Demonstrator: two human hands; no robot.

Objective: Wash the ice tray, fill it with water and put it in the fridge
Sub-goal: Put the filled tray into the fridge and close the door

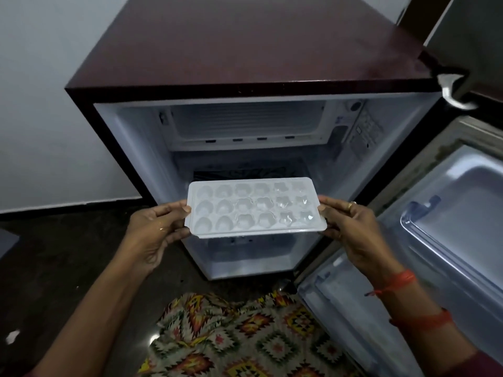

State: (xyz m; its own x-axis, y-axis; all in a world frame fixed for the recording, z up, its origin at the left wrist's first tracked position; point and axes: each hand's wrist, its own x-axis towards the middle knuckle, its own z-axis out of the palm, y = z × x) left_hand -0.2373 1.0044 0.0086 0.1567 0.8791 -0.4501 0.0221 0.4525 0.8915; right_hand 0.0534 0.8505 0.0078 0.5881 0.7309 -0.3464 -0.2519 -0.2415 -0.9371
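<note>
In the head view a white ice tray (255,206) is held level between both hands in front of the open fridge (245,50), below the freezer compartment (245,123) and outside the cabinet. The left hand (155,227) grips the tray's left short edge, thumb on the rim and fingers curled under, while the right hand (351,227) pinches the right short edge the same way. Whether the cells hold water cannot be told, and the fridge door (449,213) stands swung open beside the right hand
</note>
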